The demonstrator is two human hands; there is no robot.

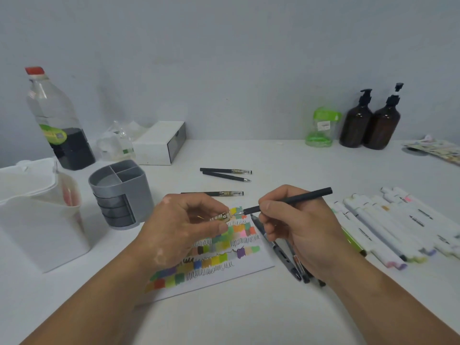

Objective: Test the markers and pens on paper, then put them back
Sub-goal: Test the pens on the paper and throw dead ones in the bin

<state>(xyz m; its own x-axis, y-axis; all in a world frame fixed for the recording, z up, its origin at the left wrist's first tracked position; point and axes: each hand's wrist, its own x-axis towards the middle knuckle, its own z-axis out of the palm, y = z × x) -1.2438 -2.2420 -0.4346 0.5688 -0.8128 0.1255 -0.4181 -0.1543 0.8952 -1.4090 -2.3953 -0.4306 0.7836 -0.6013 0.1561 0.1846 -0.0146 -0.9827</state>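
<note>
A white paper sheet [245, 268] covered in colour swatches and black scribbles lies in the middle of the table. Above it my right hand [296, 227] grips a black pen [296, 199], tip pointing left. My left hand [184, 225] pinches the pen's clear cap [220, 217], its mouth just short of the tip. Three more black pens [225, 171] [226, 176] [214, 193] lie beyond the sheet. Several dark pens [281, 255] lie under my right hand. A row of white markers [388, 227] lies at the right.
A grey divided pen holder [119, 192] stands left of the sheet, a white bin [37, 220] further left. At the back stand a bottle with dark liquid [59, 120], a white box [159, 143], a green container [322, 127] and two brown pump bottles [368, 120].
</note>
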